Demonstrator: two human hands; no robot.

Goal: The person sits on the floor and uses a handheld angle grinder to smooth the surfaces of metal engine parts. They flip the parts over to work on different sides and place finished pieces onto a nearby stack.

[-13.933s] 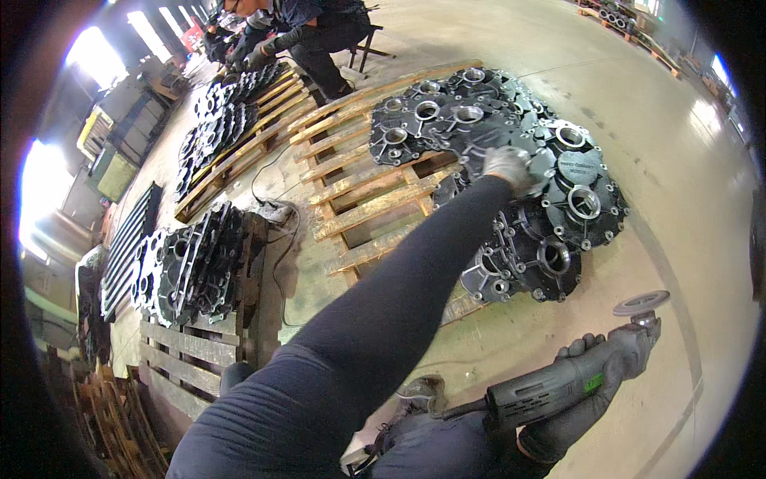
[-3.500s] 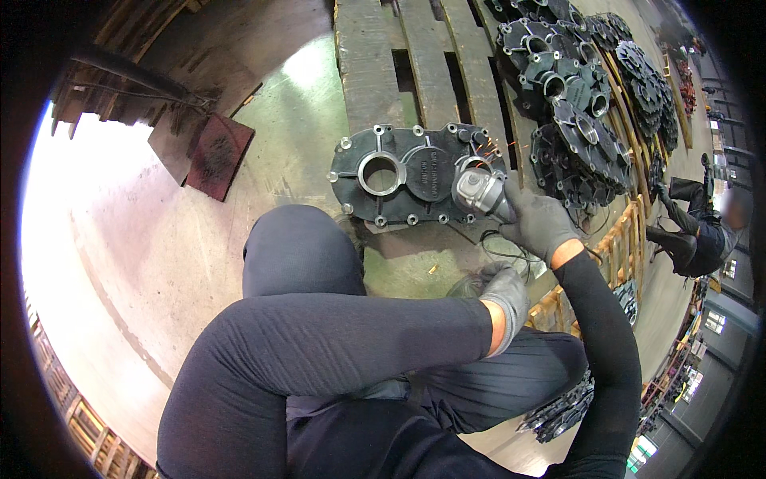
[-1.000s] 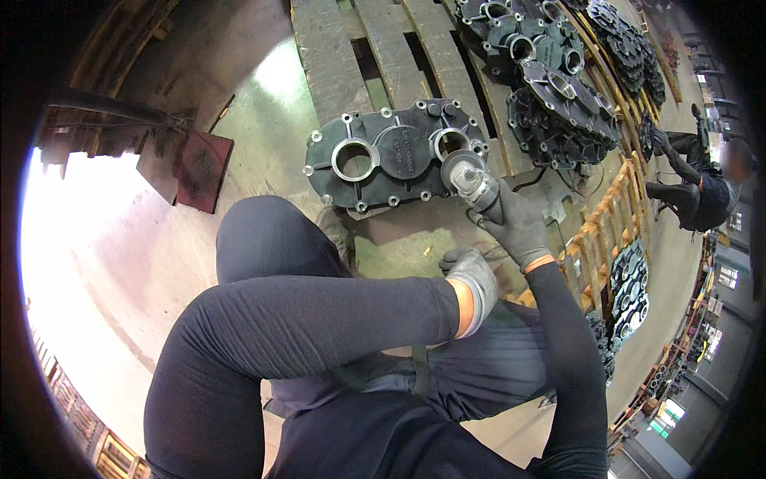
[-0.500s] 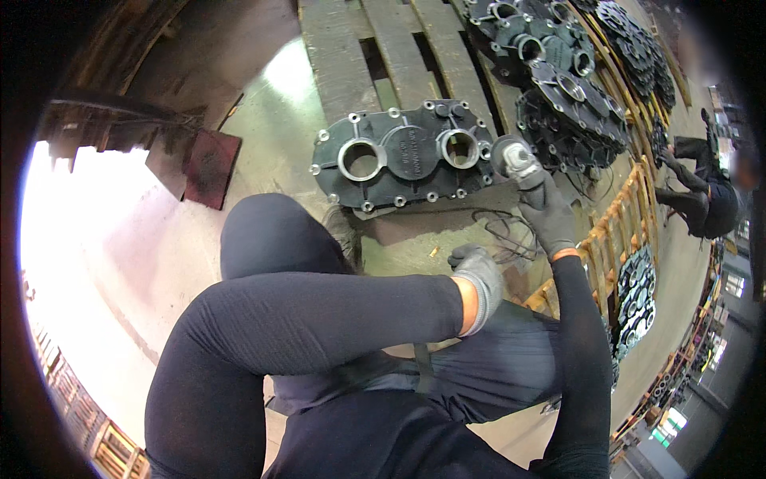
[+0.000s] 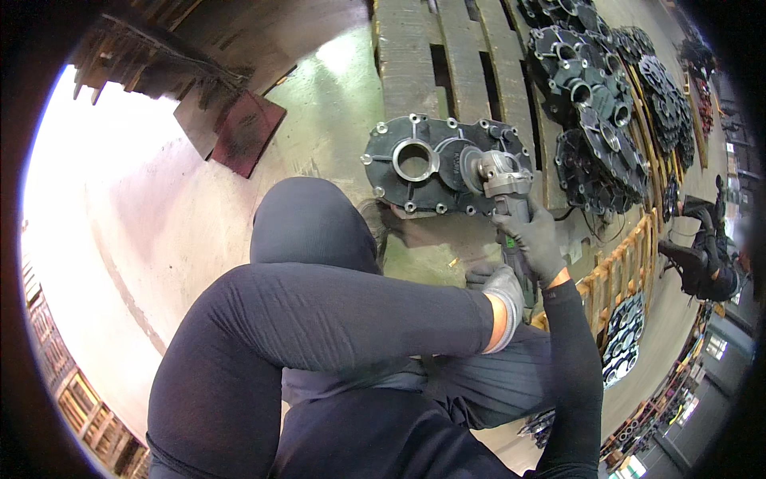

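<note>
A dark cast metal housing (image 5: 431, 164) with round bores lies on a wooden pallet (image 5: 415, 56) in front of my knee. The head of a grey angle grinder (image 5: 501, 174) rests on the housing's right bore. My right hand (image 5: 533, 239), in a dark glove, grips the grinder's body just behind the head. Lower down, my left hand (image 5: 501, 291), in a grey glove, is closed around the rear of the grinder's handle, and my left forearm crosses over my raised knee.
Several more dark castings (image 5: 594, 104) are stacked on pallets at the upper right. A rust-red metal plate (image 5: 247, 132) lies on the concrete floor to the left. Another person (image 5: 706, 255) crouches at the far right. Wooden pallets (image 5: 88, 407) stand at the lower left.
The grinder's head has moved left from beside the housing's right end onto its right bore. My right hand followed it. My left hand stays at the handle's rear.
</note>
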